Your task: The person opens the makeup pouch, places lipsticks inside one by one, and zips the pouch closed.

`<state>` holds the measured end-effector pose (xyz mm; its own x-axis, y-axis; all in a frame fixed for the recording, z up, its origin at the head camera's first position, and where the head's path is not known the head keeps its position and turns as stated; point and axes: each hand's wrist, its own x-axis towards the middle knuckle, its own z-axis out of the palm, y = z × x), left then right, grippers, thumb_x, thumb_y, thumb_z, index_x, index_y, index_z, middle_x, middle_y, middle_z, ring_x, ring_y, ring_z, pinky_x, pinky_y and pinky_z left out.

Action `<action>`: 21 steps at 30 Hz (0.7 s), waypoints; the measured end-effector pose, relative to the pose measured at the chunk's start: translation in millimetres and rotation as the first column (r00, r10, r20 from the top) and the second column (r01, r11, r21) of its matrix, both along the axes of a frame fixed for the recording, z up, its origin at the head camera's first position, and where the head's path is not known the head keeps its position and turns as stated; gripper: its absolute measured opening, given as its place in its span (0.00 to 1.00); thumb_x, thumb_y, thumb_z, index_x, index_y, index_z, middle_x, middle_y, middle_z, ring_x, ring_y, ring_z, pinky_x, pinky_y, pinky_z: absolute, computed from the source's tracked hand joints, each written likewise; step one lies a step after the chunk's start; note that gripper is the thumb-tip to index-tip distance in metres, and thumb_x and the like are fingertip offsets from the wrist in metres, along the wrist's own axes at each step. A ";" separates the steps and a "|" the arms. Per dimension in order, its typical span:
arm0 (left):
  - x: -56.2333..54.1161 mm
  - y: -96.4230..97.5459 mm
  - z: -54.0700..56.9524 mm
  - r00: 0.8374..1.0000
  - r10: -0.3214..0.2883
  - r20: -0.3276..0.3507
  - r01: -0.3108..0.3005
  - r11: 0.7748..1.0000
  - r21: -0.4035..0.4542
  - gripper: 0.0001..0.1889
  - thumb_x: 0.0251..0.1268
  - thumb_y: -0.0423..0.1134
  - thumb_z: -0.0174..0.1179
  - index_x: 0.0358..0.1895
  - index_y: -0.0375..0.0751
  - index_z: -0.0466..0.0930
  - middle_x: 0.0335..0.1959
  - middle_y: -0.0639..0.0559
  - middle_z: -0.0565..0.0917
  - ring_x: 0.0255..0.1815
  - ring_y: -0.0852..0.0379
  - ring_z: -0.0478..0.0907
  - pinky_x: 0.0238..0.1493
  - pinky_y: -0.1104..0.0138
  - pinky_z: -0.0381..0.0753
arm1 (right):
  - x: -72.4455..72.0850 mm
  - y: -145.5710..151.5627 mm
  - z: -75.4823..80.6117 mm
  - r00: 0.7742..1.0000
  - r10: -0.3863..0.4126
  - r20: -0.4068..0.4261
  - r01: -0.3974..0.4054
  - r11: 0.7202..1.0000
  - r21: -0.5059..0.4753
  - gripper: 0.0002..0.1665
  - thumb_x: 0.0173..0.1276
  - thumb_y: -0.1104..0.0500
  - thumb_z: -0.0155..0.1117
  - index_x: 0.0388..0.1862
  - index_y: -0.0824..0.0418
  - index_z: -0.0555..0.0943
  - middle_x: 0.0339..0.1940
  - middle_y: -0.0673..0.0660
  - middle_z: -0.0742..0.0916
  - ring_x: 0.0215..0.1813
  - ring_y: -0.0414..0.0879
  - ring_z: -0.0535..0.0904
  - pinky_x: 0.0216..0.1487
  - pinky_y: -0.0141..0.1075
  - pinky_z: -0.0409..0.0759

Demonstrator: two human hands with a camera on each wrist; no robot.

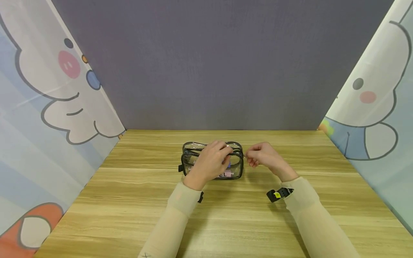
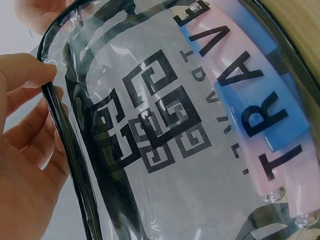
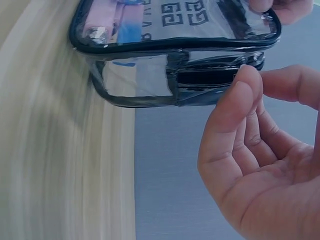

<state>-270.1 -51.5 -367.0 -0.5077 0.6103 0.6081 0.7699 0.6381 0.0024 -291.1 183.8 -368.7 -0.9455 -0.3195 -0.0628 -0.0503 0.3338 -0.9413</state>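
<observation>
A clear zip pouch (image 1: 237,167) with black piping stands upright on the table, a black tab at its left end. Pink and blue items (image 2: 280,120) show inside, under the printed word TRAVEL. My left hand (image 1: 211,161) reaches over the pouch's front and pinches its top edge between thumb and fingers. At the right end, my right hand (image 1: 264,156) pinches the end of the black zipper (image 3: 212,76) between thumb and index finger. The zipper pull itself is hidden by the fingertips. The right hand's other fingers are loosely curled.
The wooden table (image 1: 129,200) spreads around the pouch. A grey panel (image 1: 219,71) rises behind its back edge. Cloths with cartoon figures hang at the left (image 1: 35,118) and right sides. Both wrists wear black straps.
</observation>
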 end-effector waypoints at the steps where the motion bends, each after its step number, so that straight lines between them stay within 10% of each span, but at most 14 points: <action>1: 0.0 0.2 0.1 1.000 -0.001 -0.001 0.001 1.000 0.001 0.06 0.66 0.32 0.66 0.44 0.41 0.86 0.35 0.51 0.80 0.35 0.55 0.74 0.39 0.64 0.76 | 0.2 -0.1 1.2 1.000 -0.001 -0.003 0.001 1.000 0.001 0.15 0.71 0.66 0.57 0.44 0.80 0.81 0.28 0.61 0.84 0.28 0.46 0.81 0.35 0.39 0.85; 21: -0.2 1.4 -0.1 1.000 -0.002 -0.014 0.002 1.000 0.002 0.05 0.65 0.31 0.66 0.43 0.40 0.86 0.34 0.51 0.80 0.34 0.54 0.74 0.39 0.64 0.76 | -0.7 -2.9 15.2 1.000 0.015 -0.022 -0.014 1.000 0.015 0.15 0.72 0.64 0.58 0.43 0.78 0.81 0.27 0.57 0.83 0.28 0.46 0.81 0.34 0.37 0.84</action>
<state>-270.3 -50.1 -367.0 -0.4982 0.6098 0.6164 0.7709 0.6369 -0.0071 -291.8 180.9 -353.5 -0.9419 -0.3324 -0.0472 -0.0756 0.3471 -0.9348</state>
